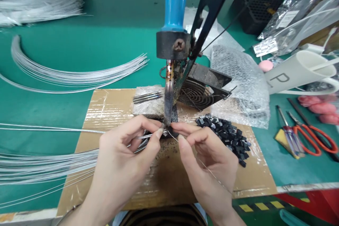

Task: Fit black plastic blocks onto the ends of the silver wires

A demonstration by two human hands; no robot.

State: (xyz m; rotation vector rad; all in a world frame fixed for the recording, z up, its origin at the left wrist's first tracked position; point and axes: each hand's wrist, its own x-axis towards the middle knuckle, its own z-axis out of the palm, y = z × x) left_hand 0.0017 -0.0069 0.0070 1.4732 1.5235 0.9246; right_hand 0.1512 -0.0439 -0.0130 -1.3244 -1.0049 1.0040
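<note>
My left hand (pixel 124 159) is closed in a pinch on thin grey wires (pixel 92 130), whose ends meet the tip of a soldering iron (pixel 168 102). The iron hangs tip down from a stand, its blue handle uppermost. Between the thumb and fingers of my right hand (pixel 212 159) runs a thin solder wire (pixel 212 173), its end near the iron's tip. My fingers partly hide the wire ends and the small part there. A bundle of grey wires (pixel 53 162) lies under my left hand. Small black connectors (pixel 227 134) are heaped beyond my right hand.
Cardboard (pixel 79 190) covers the green table's front. A black fan (pixel 201 91) stands behind the iron, near its metal arm (pixel 206 17). More wires (pixel 87 77) lie at left. Bubble wrap (pixel 241 88), a white mug (pixel 291 72) and orange-handled scissors (pixel 307 139) are at right.
</note>
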